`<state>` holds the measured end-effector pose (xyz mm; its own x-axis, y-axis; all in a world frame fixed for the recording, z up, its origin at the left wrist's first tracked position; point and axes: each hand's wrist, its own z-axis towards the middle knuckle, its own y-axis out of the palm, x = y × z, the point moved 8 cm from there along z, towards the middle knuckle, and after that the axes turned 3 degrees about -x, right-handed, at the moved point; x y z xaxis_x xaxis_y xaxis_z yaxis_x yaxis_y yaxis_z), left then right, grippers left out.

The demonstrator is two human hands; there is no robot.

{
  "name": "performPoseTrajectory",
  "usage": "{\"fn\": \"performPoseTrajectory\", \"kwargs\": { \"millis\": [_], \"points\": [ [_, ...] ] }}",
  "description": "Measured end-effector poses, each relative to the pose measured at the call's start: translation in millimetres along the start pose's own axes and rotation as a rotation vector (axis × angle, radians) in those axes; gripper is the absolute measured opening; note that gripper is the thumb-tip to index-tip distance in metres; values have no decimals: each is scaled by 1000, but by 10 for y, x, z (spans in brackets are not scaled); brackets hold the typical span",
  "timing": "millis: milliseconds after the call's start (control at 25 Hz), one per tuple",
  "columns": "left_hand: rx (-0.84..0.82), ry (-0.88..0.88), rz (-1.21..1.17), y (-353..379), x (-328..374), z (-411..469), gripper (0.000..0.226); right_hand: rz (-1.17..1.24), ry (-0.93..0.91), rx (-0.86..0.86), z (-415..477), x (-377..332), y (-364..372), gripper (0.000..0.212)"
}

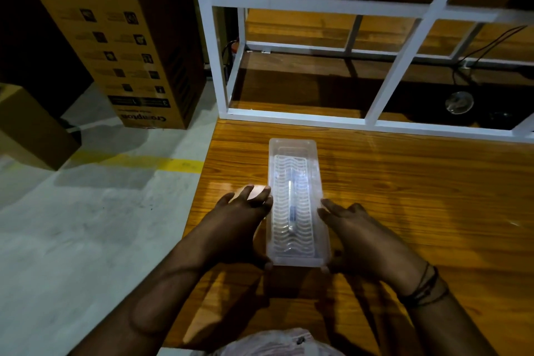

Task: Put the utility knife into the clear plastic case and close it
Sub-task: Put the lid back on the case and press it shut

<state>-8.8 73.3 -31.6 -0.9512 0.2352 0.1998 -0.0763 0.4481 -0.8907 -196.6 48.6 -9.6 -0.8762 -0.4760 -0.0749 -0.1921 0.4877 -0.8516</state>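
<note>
A long clear plastic case (293, 153) lies lengthwise on the wooden table (419, 196), its ribbed lid down over it. Through the lid I see the utility knife (291, 208), a slim pale shape lying along the middle. My left hand (239, 225) is against the case's left side, fingers spread, thumb at the near left corner. My right hand (358, 234) is against the right side, thumb at the near right corner. Both hands flank the near half of the case.
A white metal shelf frame (384, 87) with wooden boards stands at the table's far edge, cables and a round object behind it. Cardboard boxes (121, 37) stand on the concrete floor to the left, beyond the table's left edge. A plastic bag (274, 341) lies near me.
</note>
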Motion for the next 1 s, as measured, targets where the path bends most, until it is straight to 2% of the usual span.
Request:
{"fn": "performPoseTrajectory", "kwargs": {
  "millis": [80, 280, 520, 760, 1000],
  "points": [
    [1, 1, 17, -10, 6, 16, 128, 4, 3, -18, -38, -33, 38, 113],
    [17, -8, 22, -15, 37, 39, 125, 27, 0, 28, -52, -59, 12, 112],
    [47, -8, 79, -37, 127, -16, 112, 7, -20, 75, -88, -96, -21, 104],
    [76, -5, 85, -68, 228, -149, 93, -8, -34, 124, -159, -159, -19, 86],
    [78, -27, 160, -100, 334, -191, 80, 17, -36, 131, -187, -150, -21, 85]
  ]
}}
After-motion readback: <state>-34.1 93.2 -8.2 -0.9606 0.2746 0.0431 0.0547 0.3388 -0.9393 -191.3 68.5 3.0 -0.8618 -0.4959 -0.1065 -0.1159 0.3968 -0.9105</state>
